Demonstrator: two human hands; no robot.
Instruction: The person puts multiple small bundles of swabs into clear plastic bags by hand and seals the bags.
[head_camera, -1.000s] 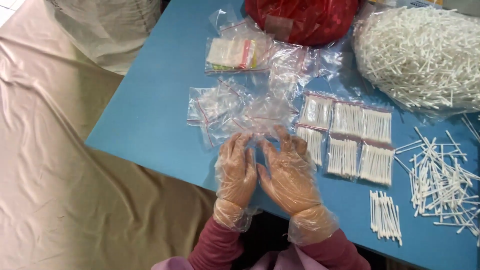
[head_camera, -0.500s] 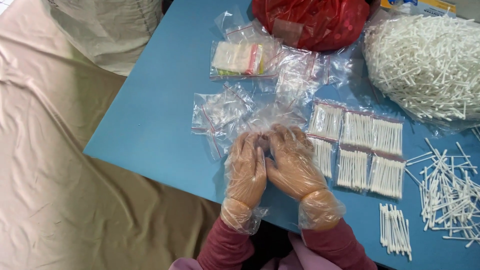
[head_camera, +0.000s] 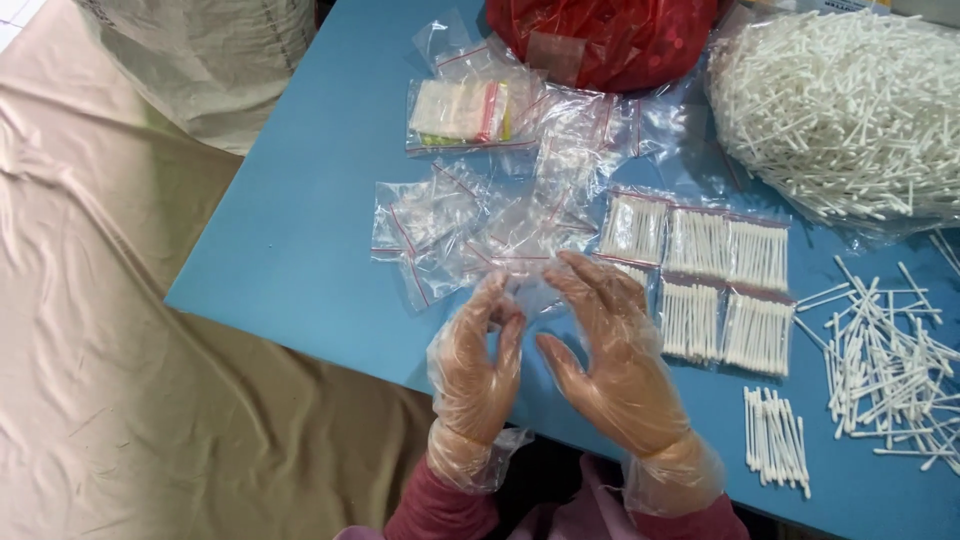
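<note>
Both gloved hands meet over a small clear bag (head_camera: 525, 290) at the near edge of the blue tabletop (head_camera: 300, 230). The left hand (head_camera: 478, 365) pinches it with curled fingers; the right hand (head_camera: 610, 360) is half open, just touching. Slippery gloves could drop it. Tan cloth (head_camera: 120, 350) lies below.

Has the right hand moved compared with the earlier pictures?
Yes. The right hand has opened and drawn apart from the left hand, its fingertips now nearer the filled swab bags.
</note>
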